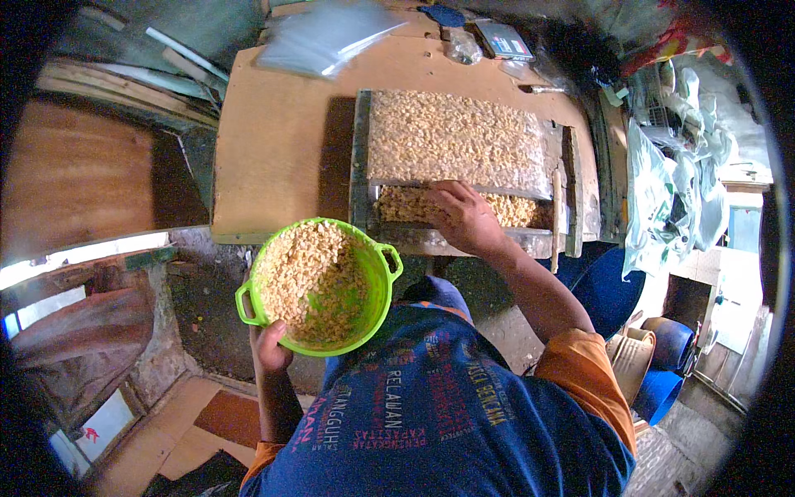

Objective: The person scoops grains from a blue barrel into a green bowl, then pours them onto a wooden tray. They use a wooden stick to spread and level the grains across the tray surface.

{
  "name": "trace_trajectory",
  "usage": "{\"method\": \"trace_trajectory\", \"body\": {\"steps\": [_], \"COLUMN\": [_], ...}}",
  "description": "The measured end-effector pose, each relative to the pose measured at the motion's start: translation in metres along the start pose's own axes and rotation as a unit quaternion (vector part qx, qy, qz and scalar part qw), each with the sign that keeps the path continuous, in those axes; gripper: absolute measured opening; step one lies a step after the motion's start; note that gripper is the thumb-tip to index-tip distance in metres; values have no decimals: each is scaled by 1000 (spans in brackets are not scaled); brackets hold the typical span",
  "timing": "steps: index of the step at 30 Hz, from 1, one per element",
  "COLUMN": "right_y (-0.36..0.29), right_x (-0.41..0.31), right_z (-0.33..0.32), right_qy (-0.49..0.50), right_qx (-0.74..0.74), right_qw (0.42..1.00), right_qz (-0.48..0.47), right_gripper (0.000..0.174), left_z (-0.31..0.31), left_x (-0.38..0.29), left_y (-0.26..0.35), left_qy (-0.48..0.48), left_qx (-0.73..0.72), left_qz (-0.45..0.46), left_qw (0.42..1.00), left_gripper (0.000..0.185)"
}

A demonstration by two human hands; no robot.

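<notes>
My left hand (273, 349) grips the near left rim of a light-green plastic basin (380, 298) with two loop handles. Loose pale beans (304, 261) are heaped on its left side, and part of the green bottom shows. My right hand (463, 214) reaches into a strip of beans (512, 210) at the near side of a wooden frame (362, 143). Its fingers are bent down among the beans, so their tips are hidden. Beyond the strip, a flat slab of beans in clear plastic (456, 136) fills most of the frame.
The frame rests on a wooden table (273, 149). A thin stick (556, 211) lies along the frame's right side. Clear plastic sheets (323, 40) and a small box (504, 41) lie at the back. Plastic bags (671, 186) hang at right, above blue drums (605, 286).
</notes>
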State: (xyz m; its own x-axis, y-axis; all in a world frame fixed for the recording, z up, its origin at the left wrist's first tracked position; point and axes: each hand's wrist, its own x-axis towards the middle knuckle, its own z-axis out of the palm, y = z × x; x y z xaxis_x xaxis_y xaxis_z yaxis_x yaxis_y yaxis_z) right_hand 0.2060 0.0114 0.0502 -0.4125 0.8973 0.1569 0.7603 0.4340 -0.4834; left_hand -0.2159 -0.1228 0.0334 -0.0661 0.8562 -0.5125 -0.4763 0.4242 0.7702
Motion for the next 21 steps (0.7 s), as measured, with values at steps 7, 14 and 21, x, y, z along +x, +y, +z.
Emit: {"method": "trace_trajectory", "body": {"steps": [7,14,21], "right_y": [29,27,36], "right_x": [-19,-31,-35], "right_z": [5,-23,-21], "right_qy": [8,-5,10], "right_qx": [-22,-23,-18], "right_qw": [999,998,999], "right_qz": [-24,50,-39], "right_gripper": [25,31,33], "left_z": [19,18,27], "left_x": [-4,-11,-18], "left_y": [3,-3,3], "left_qy": [-20,-14,2], "left_qx": [-44,-66,-45], "left_qz": [24,17,-10], "left_qw": [999,998,999], "left_gripper": [92,89,89]}}
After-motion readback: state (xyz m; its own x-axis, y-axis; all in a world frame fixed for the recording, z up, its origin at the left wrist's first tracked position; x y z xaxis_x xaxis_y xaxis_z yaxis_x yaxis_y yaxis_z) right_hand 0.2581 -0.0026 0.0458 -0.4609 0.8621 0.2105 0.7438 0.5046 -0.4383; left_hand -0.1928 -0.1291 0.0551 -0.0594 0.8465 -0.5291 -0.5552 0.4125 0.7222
